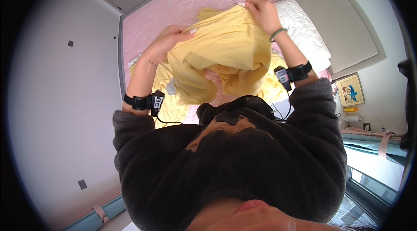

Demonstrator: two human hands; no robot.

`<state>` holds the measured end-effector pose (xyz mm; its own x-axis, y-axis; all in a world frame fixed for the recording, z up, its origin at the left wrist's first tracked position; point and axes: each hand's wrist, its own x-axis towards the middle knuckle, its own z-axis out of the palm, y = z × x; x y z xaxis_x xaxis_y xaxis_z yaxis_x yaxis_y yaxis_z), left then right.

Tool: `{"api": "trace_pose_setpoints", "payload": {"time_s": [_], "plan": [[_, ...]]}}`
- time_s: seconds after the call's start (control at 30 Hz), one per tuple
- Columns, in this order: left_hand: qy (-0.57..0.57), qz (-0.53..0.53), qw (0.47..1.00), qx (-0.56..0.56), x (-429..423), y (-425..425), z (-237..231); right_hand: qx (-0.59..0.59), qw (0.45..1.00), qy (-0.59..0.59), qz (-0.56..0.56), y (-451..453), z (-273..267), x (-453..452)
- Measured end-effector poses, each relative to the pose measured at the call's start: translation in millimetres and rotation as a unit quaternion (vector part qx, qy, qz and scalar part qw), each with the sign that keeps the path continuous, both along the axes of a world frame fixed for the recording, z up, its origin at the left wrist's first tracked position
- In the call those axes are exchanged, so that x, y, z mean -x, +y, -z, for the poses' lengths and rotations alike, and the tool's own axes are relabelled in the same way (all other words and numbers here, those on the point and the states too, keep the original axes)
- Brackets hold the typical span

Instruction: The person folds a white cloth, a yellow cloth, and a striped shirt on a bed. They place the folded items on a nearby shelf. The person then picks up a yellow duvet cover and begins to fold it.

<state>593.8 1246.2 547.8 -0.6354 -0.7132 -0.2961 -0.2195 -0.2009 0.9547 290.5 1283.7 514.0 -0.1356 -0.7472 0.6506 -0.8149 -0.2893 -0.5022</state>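
Between my hands a yellow garment [228, 42] is stretched by its gathered upper edge, and its lower part hangs in loose folds towards my body. My left hand [167, 40] grips one end of that edge, thumb lying on top of the cloth. The other end is pinched in my right hand [262, 11], which is higher and farther from me. Under the garment more yellow cloth [163, 107] lies spread on the bed, partly hidden. A small yellow piece of cloth [207, 13] shows just behind the stretched edge.
A bed with a pink cover [169, 1] lies before me, with a white pillow [303, 32] at the padded headboard [345, 29]. A wall [65, 100] runs along the left. On the right are a framed picture [350, 90], bottles [353, 118] and a curtain [371, 143].
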Motion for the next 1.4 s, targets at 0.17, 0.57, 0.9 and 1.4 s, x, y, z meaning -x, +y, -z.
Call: {"api": "trace_pose_setpoints", "payload": {"time_s": [0.17,0.57,0.9,1.4], "plan": [[0.037,-0.083,0.994,-0.055,31.0,4.4,-39.4,0.070,0.990,-0.023,-0.118,74.1,62.5,-92.3],[0.159,-0.196,0.965,-0.066,18.5,11.7,-61.7,-0.015,0.980,0.072,-0.186,55.9,103.1,-133.5],[0.154,-0.130,0.979,-0.040,19.7,21.2,-51.1,-0.273,0.883,0.051,-0.378,57.1,53.4,-98.0],[0.044,-0.004,0.984,0.171,14.0,40.2,69.6,-0.127,0.889,-0.351,-0.265,13.8,-47.4,-57.5]]}}
